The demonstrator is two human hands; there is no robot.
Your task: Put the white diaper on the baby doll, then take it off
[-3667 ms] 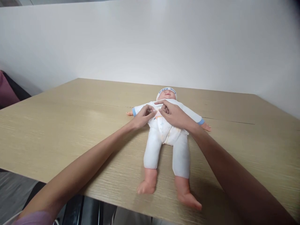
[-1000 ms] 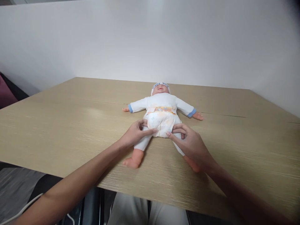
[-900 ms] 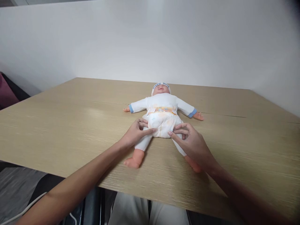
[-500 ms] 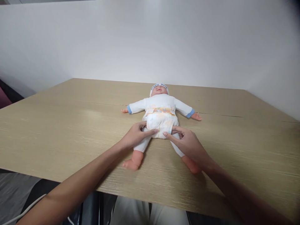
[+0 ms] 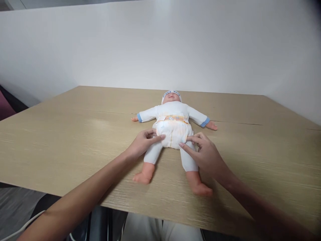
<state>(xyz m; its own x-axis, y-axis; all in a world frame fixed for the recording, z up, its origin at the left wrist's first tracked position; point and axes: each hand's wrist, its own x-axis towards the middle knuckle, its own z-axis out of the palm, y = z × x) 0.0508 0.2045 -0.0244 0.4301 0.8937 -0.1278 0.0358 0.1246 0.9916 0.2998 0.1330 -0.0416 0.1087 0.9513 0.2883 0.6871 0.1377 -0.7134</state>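
**Hands at the diaper's leg edges**

Since the earliest frame, both hands have dropped from the doll's chest to its hips, and within the last second the doll's legs have straightened out toward the near table edge.

Head view: the doll (image 5: 173, 117) lies on its back in the middle of the wooden table (image 5: 75, 140), head toward the far wall, bare feet toward the person, arms spread sideways; its long axis runs away from the camera. The left hand (image 5: 141, 144) pinches narrow at the diaper (image 5: 173, 134) where it meets the doll's thigh, fingertips on the fabric. The right hand (image 5: 205, 154) does the same on the other side, forefinger and thumb closed on the leg edge.

Judging by this, the step in hand is tidying the diaper's leg cuffs; the next move calls for small, even tugs without shifting the waistband
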